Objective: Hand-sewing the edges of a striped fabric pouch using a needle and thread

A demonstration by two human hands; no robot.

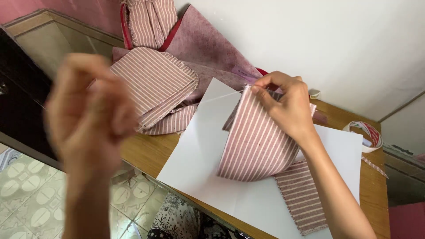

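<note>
Bare white paper front-left passable; fabric pile blocks rear, tape roll right.

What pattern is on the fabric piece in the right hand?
Dusty pink with thin white stripes, seen in the head view: fabric piece, right hand.

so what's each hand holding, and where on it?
Right hand pinches the striped cloth piece at its top edge. Left hand is raised and blurred; a thread runs toward it, but its grip can't be told.

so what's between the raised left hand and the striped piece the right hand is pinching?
Head view: a thin pale thread runs from the striped piece toward the blurred left hand, over the white paper sheet. The right hand pinches the piece's top edge.
</note>
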